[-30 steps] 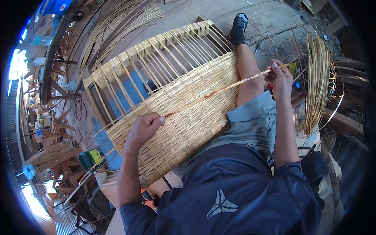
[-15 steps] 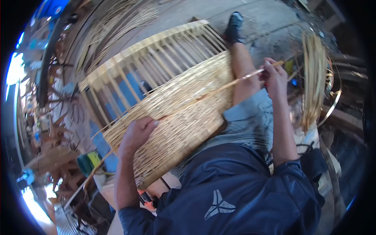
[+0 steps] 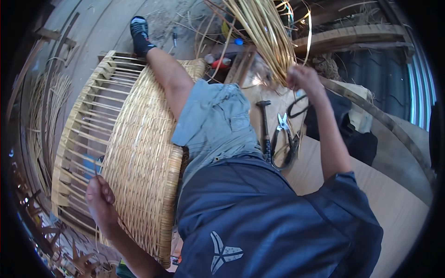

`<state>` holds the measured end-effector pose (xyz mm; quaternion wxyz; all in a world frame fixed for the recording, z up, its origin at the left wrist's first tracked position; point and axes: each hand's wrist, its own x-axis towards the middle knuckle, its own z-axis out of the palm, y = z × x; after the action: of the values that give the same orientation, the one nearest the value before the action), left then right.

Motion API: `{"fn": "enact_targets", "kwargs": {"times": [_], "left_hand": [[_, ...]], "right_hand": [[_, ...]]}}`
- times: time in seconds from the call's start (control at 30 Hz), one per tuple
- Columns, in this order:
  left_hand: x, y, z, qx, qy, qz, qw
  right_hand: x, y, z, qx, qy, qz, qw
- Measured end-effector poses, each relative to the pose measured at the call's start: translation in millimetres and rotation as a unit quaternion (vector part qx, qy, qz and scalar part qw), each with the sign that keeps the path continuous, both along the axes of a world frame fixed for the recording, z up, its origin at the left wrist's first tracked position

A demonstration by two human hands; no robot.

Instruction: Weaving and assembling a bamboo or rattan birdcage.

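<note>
Across my left leg and the floor lies a woven cane panel [image 3: 139, 139], its pale strips packed tightly over the near part and bare ribs [image 3: 88, 134] showing toward the outer wooden bar. Over the ribs at its lower left, my left hand [image 3: 100, 197] is closed, with a thin strip poking up from the fingers. My right hand [image 3: 303, 78] is at the near end of a bundle of cane strips [image 3: 259, 32], fingers curled and closed on a strip there; blur hides the exact grip.
A hammer [image 3: 264, 123] and snips with dark handles [image 3: 282, 132] lie on the wooden board [image 3: 352, 185] beside my right thigh. Loose strips [image 3: 51, 102] lie on the far-left floor. A curved wooden strip [image 3: 375, 111] arcs along the right side.
The view has turned rightward. My right hand has gone from the strip stretched across the panel to the bundle's end. My left hand now sits over the ribs.
</note>
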<state>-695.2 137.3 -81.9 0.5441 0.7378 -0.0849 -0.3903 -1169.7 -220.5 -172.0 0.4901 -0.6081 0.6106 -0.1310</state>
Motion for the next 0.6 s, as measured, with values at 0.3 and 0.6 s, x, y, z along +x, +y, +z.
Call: {"fn": "enact_targets", "kwargs": {"times": [0.3, 0.6], "left_hand": [[30.6, 5.5, 52.2, -0.084, 0.016, 0.006, 0.996], [91.8, 61.9, 134.3, 0.099, -0.320, 0.134, 0.933]], "right_hand": [[-91.4, 155.6, -82.4, -0.045, 0.293, -0.123, 0.947], [-128.6, 170.2, -89.7, -0.034, 0.385, -0.149, 0.910]]}}
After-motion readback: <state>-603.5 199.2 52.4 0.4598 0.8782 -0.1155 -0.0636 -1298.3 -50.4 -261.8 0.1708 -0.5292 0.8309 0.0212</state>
